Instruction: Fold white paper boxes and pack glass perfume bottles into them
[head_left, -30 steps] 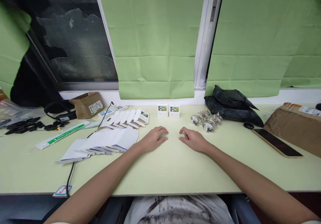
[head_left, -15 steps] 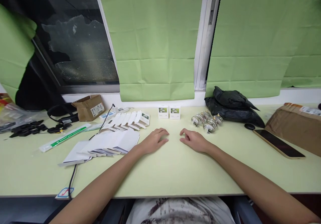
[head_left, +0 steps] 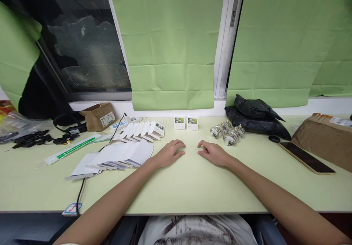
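My left hand rests on the pale green table, fingers loosely curved and apart, holding nothing. Opposite it, my right hand lies in a similar pose with a gap between thumb and forefinger. Two small white boxes with green pictures, a left one and a right one, stand upright side by side beyond my hands. To the left are a row of flat white cartons and a fanned stack of folded white papers or cartons. Several shiny round items in clear wrapping sit near my right hand.
Black plastic bags lie at the back right, beside a phone and a brown cardboard package. At the left are a small open cardboard box, a green-and-white packet, black parts and a black cable.
The view has shifted very slightly. My hands and the objects on the table stay where they were.
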A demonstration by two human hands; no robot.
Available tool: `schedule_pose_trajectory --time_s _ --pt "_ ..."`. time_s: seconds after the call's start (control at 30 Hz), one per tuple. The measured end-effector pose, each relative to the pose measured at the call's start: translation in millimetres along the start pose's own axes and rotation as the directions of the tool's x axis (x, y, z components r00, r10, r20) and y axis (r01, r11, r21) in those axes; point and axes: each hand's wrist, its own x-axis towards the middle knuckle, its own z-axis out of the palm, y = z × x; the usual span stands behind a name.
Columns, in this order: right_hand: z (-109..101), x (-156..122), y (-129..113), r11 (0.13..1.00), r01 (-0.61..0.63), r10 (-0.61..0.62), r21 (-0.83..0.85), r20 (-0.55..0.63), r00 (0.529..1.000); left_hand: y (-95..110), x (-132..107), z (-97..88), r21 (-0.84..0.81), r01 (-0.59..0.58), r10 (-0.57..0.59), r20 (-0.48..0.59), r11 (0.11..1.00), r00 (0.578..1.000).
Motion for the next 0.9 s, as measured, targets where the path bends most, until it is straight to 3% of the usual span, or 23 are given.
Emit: schedule_pose_trajectory --time_s 0.9 --pt "0.0 0.3 0.4 1.000 0.019 -0.018 -0.007 0.002 1.000 1.4 -0.8 0.1 0.006 -0.006 0.006 0.009 1.000 1.000"
